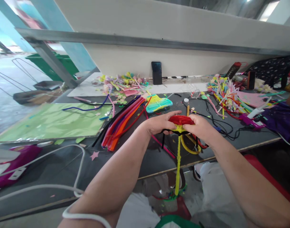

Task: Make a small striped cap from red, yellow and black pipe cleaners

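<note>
I hold the red-and-yellow fuzzy piece (181, 120) between my left hand (161, 123) and right hand (201, 126), each pinching one side. A yellow stem (178, 164) hangs below them; left of the left hand, coloured strips (121, 123) lie bundled on the surface (150, 158).

I count my two hands (162, 123) at centre, two phones (156, 73) and one white cap (186, 100) higher up, and one green bin (43, 65) upper left

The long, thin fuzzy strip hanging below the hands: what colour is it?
The long, thin fuzzy strip is yellow, best seen in the head view.
</note>
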The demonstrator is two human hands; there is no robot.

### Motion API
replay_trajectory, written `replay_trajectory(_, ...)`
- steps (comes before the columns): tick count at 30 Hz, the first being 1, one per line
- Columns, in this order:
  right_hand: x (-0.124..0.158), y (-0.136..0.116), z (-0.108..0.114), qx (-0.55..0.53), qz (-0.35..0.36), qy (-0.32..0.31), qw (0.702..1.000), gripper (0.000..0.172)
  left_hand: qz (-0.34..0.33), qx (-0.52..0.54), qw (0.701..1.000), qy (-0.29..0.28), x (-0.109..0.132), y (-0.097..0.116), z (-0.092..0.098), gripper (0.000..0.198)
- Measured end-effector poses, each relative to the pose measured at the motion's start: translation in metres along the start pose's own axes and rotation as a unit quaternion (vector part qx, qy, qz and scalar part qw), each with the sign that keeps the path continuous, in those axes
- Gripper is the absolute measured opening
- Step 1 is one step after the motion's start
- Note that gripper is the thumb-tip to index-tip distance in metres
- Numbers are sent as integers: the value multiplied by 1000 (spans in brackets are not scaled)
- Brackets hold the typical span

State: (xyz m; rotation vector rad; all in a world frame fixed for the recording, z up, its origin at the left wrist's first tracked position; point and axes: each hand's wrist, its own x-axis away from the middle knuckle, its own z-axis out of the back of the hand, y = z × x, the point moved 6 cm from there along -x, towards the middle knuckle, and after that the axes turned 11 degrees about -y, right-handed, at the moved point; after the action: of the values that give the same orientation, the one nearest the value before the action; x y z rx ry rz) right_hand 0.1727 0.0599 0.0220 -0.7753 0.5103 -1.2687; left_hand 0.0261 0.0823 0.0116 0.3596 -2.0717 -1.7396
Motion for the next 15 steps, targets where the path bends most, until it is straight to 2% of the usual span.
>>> replay_trajectory(15,-2,2,-1,51,-8,5,999,19,2,-49,999,23,-4,-1,0,86)
